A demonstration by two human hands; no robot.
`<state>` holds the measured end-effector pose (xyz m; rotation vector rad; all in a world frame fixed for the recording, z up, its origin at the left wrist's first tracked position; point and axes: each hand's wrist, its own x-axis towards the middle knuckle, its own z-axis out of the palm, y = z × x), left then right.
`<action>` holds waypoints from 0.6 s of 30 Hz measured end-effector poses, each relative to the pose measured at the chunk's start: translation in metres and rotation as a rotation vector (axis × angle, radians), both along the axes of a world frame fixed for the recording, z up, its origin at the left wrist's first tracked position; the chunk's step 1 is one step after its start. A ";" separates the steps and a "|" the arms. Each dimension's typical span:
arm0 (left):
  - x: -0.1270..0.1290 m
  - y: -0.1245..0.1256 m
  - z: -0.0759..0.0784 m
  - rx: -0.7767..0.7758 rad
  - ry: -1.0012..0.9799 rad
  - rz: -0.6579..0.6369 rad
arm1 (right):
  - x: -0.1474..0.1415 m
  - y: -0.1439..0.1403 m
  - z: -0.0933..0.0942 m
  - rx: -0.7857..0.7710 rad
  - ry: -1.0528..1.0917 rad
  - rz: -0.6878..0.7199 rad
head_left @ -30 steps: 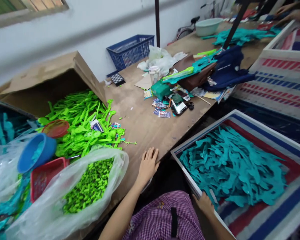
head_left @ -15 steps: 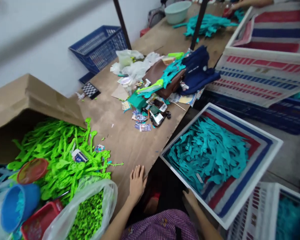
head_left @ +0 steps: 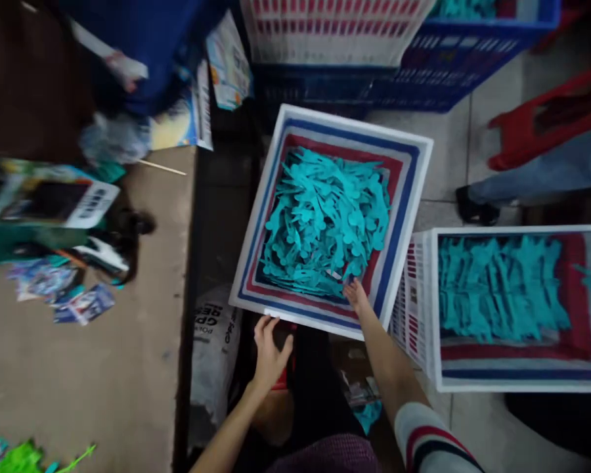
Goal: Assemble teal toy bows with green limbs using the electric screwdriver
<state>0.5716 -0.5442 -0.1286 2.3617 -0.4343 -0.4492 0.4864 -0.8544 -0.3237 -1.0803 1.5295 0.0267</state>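
A white crate (head_left: 404,197) lined with red, white and blue striped cloth holds a heap of flat teal plastic pieces (head_left: 320,223). My right hand (head_left: 357,297) reaches over the near rim, its fingers stretched toward the lower edge of the heap. Whether the fingertips touch a piece is too blurred to tell. Just outside the near left rim is my left hand (head_left: 272,351), with thumb and fingers apart and nothing in it. A small pale slip (head_left: 333,273) lies among the pieces close to my right hand.
To the right a second white crate (head_left: 436,309) holds teal pieces stacked in rows. Blue crates (head_left: 453,66) stand beyond. The brown table (head_left: 142,341) on the left carries packets and cards. A red stool (head_left: 546,118) and another person's leg (head_left: 542,177) are at the far right.
The view has swung right and down onto the crate. My left hand has left the tabletop for the crate's near edge. The right hand has moved from outside the rim to inside it.
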 end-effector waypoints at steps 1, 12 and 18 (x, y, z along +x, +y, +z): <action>0.016 -0.021 -0.018 -0.022 0.030 0.012 | 0.003 -0.015 -0.015 0.036 0.020 -0.052; 0.118 -0.166 -0.190 -0.057 0.775 0.229 | -0.003 -0.105 -0.114 0.120 -0.037 -0.402; 0.114 -0.226 -0.257 -0.037 1.025 0.246 | 0.016 -0.126 -0.144 0.155 -0.276 -0.374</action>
